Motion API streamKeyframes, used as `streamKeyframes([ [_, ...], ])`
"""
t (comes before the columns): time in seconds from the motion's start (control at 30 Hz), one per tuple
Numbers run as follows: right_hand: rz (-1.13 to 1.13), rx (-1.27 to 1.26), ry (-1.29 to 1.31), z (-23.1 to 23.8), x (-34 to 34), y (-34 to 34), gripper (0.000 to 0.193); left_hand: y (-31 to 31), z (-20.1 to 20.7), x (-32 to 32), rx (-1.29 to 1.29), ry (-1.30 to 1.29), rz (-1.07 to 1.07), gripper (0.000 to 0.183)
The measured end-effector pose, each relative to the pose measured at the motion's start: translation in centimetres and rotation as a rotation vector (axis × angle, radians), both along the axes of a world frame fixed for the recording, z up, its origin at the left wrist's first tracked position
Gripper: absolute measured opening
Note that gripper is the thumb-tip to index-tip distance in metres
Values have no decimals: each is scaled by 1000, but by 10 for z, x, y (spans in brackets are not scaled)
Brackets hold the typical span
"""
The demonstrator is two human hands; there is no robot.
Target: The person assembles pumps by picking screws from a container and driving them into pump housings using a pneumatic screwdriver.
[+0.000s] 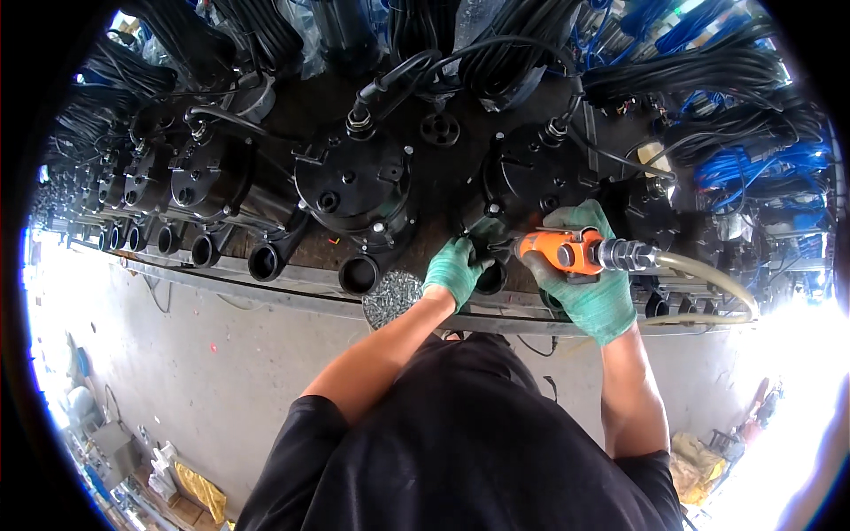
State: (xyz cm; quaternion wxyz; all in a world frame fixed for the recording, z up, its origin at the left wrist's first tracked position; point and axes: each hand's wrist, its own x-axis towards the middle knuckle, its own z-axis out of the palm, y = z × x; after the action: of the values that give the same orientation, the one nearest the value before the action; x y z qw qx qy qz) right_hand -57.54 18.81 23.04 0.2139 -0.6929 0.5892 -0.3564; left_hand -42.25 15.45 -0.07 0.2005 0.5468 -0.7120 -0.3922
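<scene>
My right hand [589,281], in a green glove, is wrapped round an orange air screwdriver [565,252]. A pale air hose [708,273] runs from its metal coupling. The tool lies nearly level, its tip pointing left at the lower front of a black pump [540,173]. Close to that tip is my left hand [454,273], also gloved in green, its fingers curled at the pump's base beside the round outlet [491,278]. Whatever those fingers pinch is too small to make out. Below the left wrist, a container of small metal screws [392,299] sits at the bench edge.
More black pumps [354,190] stand in a row along the bench, outlets facing me. Bundled black cables [522,44] and blue cables [739,168] crowd the back. A black handwheel-like disc [439,129] lies between two pumps. A metal rail [292,296] edges the bench.
</scene>
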Motion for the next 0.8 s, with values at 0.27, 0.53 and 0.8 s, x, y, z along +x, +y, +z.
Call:
streamKeyframes([
  [0.27, -43, 41, -117, -1, 1, 2, 49, -3, 10, 1, 98, 25, -8, 42],
  [0.53, -35, 81, -269, -5, -1, 5, 48, 1, 5, 2, 32, 59, 12, 41],
  [0.8, 47, -59, -225, -1, -6, 1, 47, 26, 20, 81, -157, 69, -115, 16],
])
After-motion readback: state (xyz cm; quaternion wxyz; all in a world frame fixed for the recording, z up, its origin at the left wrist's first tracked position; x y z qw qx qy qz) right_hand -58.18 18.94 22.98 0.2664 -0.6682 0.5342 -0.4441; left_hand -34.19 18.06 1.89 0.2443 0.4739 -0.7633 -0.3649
